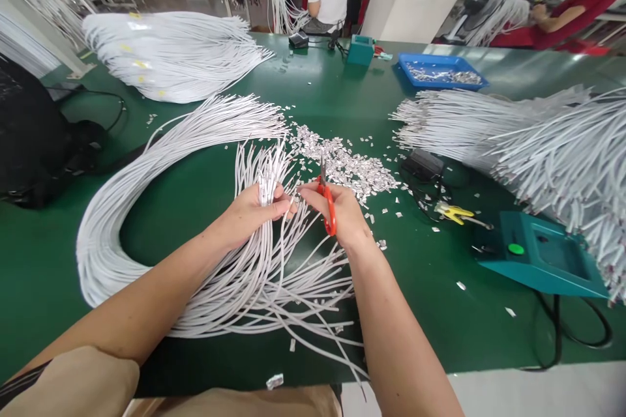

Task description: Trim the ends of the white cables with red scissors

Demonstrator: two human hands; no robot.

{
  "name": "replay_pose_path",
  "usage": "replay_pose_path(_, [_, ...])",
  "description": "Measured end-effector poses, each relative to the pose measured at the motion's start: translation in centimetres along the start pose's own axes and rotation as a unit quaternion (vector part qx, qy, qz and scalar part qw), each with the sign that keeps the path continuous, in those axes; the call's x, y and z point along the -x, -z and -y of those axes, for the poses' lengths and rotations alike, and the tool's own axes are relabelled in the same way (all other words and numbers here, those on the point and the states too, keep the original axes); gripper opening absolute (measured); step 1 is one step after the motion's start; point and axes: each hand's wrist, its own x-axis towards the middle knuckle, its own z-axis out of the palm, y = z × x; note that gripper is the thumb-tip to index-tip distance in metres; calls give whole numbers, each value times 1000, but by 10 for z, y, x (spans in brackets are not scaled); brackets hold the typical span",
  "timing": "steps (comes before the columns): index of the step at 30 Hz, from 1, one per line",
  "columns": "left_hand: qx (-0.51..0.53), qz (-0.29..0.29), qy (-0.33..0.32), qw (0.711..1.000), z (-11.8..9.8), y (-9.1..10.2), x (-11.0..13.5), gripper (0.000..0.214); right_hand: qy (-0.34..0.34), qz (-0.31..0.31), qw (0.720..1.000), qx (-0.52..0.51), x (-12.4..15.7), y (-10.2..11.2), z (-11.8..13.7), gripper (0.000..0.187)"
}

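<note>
My left hand [254,212] is closed around a bunch of white cable ends [267,176] that fan upward from a big looped bundle of white cables [161,163] on the green table [59,260]. My right hand [342,212] grips red-handled scissors [327,199], blades pointing up and away, and its fingertips meet the left thumb at one cable end. Just beyond both hands lies a pile of small white cut pieces [347,166].
More white cable bundles lie at the far left [171,52] and right [538,137]. A teal box with a green button [538,254], yellow-handled pliers [457,213], a black adapter [423,163] and a blue tray [440,71] sit to the right. Other people work at the back.
</note>
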Motion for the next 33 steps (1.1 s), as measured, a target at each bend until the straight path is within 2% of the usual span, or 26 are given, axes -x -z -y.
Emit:
replay_pose_path(4, [10,63,11,998,-1,-1,-1,32,-10,67,990,-127,-1,-4,-1,20])
replay_pose_path(9, [40,78,19,996,-2,-1,-2,32,-11,112,978,-173,-1,-7,-3,25])
replay_pose_path(14, [42,70,47,996,-3,1,-2,32,-17,75,981,-177,-3,-9,-7,27])
replay_pose_path(20, [2,56,22,998,-2,3,-3,33,-21,60,981,-181,-3,-11,-9,23])
replay_pose_path(23, [-12,32,12,999,-2,2,-2,33,-22,57,984,-170,-2,-11,-7,19])
replay_pose_path(25, [-29,0,3,1000,-2,-1,-1,32,-13,32,991,-132,-1,-14,-6,17])
replay_pose_path(28, [-120,-78,-19,989,-2,-4,0,30,48,-56,997,-21,2,-21,-5,14])
replay_pose_path(30, [-191,-128,-34,972,-2,-5,0,29,97,-84,991,24,5,-25,-4,13])
replay_pose_path(33, [-244,-159,-48,956,-2,-3,-1,27,109,-6,993,-47,6,-25,-3,18])
